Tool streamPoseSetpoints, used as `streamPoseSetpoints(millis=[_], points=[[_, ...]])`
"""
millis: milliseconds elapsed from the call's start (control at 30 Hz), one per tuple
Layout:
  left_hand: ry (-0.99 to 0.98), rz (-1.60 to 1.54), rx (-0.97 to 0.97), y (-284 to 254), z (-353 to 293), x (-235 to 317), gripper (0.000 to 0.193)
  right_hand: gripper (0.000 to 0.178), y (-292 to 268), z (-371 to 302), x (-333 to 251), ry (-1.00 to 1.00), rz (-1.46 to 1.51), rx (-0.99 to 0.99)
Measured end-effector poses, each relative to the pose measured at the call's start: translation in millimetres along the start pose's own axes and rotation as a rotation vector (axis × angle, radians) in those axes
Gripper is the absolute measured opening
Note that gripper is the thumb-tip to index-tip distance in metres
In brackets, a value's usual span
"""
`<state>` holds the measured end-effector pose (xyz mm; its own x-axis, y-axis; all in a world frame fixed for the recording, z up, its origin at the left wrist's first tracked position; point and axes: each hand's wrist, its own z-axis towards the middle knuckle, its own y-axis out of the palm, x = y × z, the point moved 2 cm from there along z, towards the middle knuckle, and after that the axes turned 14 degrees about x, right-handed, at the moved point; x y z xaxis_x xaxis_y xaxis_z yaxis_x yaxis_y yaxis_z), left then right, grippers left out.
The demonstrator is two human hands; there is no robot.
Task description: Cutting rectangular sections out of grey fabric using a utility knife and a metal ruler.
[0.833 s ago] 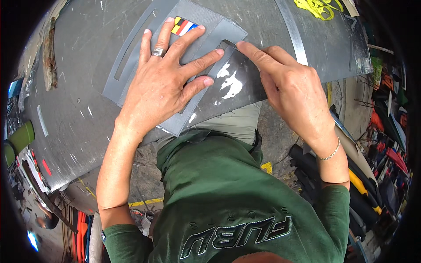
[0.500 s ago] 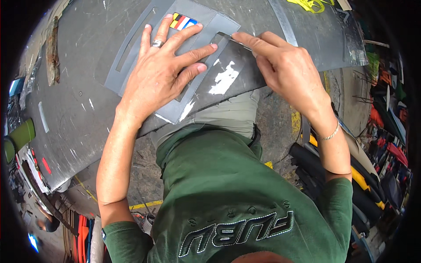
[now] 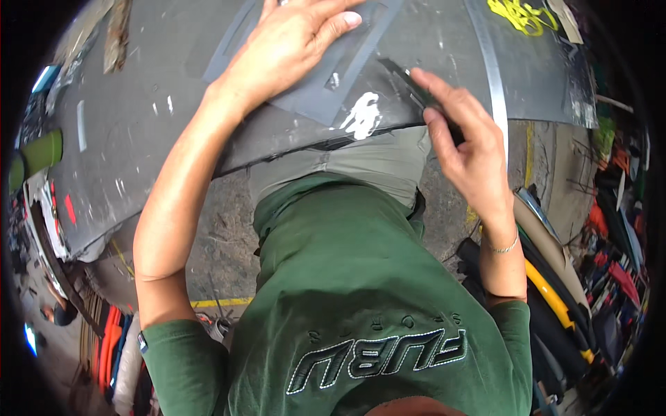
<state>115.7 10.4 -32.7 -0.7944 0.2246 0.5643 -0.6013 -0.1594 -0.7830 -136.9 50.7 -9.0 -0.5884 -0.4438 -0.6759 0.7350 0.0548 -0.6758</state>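
Observation:
My left hand [image 3: 281,52] lies spread on a grey flat panel [image 3: 309,102] with long cut-out slots, pressing it to the dark tabletop. Its fingertips are partly cut off by the top of the view, except the thumb, which rests on the panel near one slot. In my right hand [image 3: 468,135] is a dark, slim utility knife [image 3: 411,83], gripped between thumb and fingers. Its blade end points up and left, to the right of the panel and apart from it.
A dark, scuffed worktable [image 3: 166,132] carries a white paint patch [image 3: 363,116], a metal strip [image 3: 489,59] and a tangle of yellow strap [image 3: 524,15]. Rolls of material [image 3: 555,291] stand at the right. A green roll [image 3: 41,151] is at the far left.
My right hand has drawn the knife away from the panel, toward me. The view has shifted, so the panel sits higher and its coloured patch is out of sight. My left hand stays on the panel.

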Motion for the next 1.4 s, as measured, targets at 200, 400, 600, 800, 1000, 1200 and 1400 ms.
streamPoseSetpoints(millis=[200, 400, 600, 800, 1000, 1200, 1400], points=[[0.082, -0.304, -0.116, -20.3, -15.4, -18.5, 0.039, 0.051, 23.0, -13.4, -14.5, -0.05, 0.043, -0.058], [0.547, -0.682, 0.262, 7.5, -26.3, -39.4, 0.042, 0.05, 29.6, 0.9, -25.5, -0.059, -0.086, -0.15], [0.067, -0.159, -0.007, -10.3, -20.9, -19.3, 0.047, 0.05, 29.2, 4.1, -28.3, -0.075, -0.112, -0.176], [0.066, -0.144, 0.052, -1.7, -15.5, -19.6, 0.044, 0.051, 29.5, 2.2, -28.6, -0.062, -0.103, -0.147], [0.069, -0.128, 0.044, -9.8, -12.8, -11.6, 0.044, 0.052, 30.1, 2.7, -30.1, -0.065, -0.12, -0.16], [0.086, -0.153, 0.082, -7.0, -16.0, -16.6, 0.043, 0.053, 27.6, 5.0, -31.7, -0.075, -0.133, -0.218], [0.043, -0.137, 0.039, -10.4, -13.4, -11.2, 0.043, 0.054, 27.6, 5.1, -30.8, -0.074, -0.137, -0.237]])
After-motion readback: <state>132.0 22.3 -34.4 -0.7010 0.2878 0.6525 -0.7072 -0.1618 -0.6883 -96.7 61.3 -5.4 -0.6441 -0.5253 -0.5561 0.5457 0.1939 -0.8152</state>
